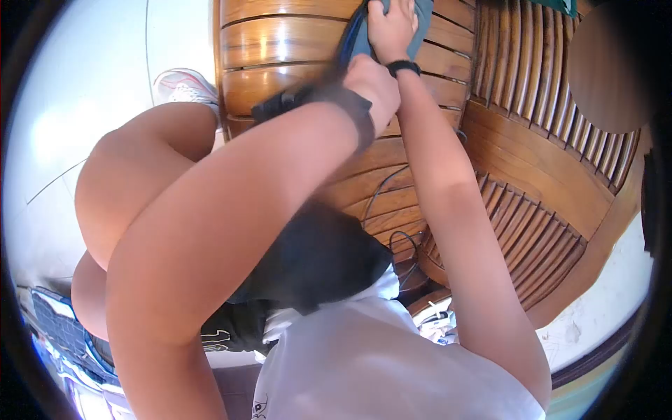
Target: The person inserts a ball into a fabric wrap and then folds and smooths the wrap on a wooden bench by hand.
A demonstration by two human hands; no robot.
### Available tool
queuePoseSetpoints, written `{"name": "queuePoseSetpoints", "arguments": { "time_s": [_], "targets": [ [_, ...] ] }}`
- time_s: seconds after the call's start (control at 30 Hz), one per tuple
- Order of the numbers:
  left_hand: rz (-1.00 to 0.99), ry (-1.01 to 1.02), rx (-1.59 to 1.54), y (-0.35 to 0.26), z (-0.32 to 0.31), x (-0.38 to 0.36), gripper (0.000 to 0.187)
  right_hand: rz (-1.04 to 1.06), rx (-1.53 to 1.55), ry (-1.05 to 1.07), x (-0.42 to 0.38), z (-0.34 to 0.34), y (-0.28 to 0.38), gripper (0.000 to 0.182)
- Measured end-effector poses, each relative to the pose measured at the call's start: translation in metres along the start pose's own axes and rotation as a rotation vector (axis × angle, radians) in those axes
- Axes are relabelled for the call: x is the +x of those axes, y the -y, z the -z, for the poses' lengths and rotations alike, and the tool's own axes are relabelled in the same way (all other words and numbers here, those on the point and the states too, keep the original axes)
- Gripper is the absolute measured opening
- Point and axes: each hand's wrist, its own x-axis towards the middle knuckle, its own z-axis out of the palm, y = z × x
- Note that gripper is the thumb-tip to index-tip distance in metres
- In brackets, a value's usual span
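Observation:
A grey-blue cloth item (pixel 363 40) with a dark edge lies on the slatted wooden seat, cut off by the top of the head view. My right hand (pixel 393 29) rests flat on it with the fingers apart, their tips near the frame's edge. Just below, my left hand (pixel 374 87) is curled closed against the lower end of the cloth. Whatever its fingers hold is hidden. Dark bands circle both wrists. A black object (pixel 283 103), blurred and partly covered by my left forearm, sits on the seat beside the cloth.
The wooden bench (pixel 276 43) has a slatted back (pixel 521 63) to the right. A thin black cable (pixel 378 192) runs over the seat near my right forearm. My bent leg and a white shoe (pixel 183 85) are at the left, above pale floor tiles (pixel 42 140).

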Motion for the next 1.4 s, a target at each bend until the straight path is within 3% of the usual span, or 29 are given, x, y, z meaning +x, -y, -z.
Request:
{"name": "queuePoseSetpoints", "arguments": {
  "time_s": [0.23,0.3,0.47,0.5,0.57,0.7,0.83,0.97,1.03,1.17,1.23,1.3,1.4],
  "targets": [
    [0.054,-0.172,0.011,0.025,0.006,0.015,0.016,-0.008,0.026,-0.067,0.043,-0.004,-0.019,0.058],
    [-0.027,-0.344,-0.032,0.036,-0.018,0.019,0.013,-0.026,-0.023,-0.067,0.052,-0.01,-0.031,0.058],
    [-0.036,-0.276,-0.018,0.033,-0.022,0.009,0.016,-0.044,-0.018,-0.01,0.043,-0.007,-0.03,0.063],
    [-0.048,-0.207,-0.028,0.033,-0.019,0.007,0.017,0.001,-0.079,0.04,0.035,-0.007,-0.036,0.073],
    [-0.062,-0.066,-0.06,0.026,-0.018,-0.002,0.018,-0.019,0.028,-0.044,-0.009,0.003,-0.025,0.063],
    [-0.031,0.263,-0.114,0.006,-0.033,-0.003,0.02,-0.074,-0.074,0.002,-0.105,0.022,-0.03,0.061],
    [-0.049,0.325,-0.136,-0.015,-0.033,-0.022,0.023,-0.123,-0.021,0.029,-0.179,0.05,-0.02,0.057],
    [0.001,0.559,-0.037,-0.029,0.003,-0.034,0.027,-0.198,0.011,0.112,-0.236,0.07,-0.011,0.057],
    [-0.078,0.582,-0.001,-0.032,0.013,-0.036,0.026,-0.18,0.072,0.194,-0.257,0.087,-0.01,0.058],
    [-0.183,0.468,-0.202,-0.022,-0.012,-0.025,0.021,-0.122,0.308,0.193,-0.279,0.113,-0.023,0.059],
    [-0.251,0.366,-0.228,-0.02,-0.021,-0.021,0.025,-0.472,0.595,0.093,-0.267,0.147,-0.017,0.054],
    [-0.316,0.219,-0.403,-0.025,-0.022,-0.023,0.027,-0.679,0.689,-0.146,-0.271,0.148,-0.032,0.052],
    [-0.32,0.04,-0.713,-0.046,-0.016,-0.02,0.029,-0.654,0.33,-0.409,-0.272,0.182,-0.08,0.048]
  ]
}}
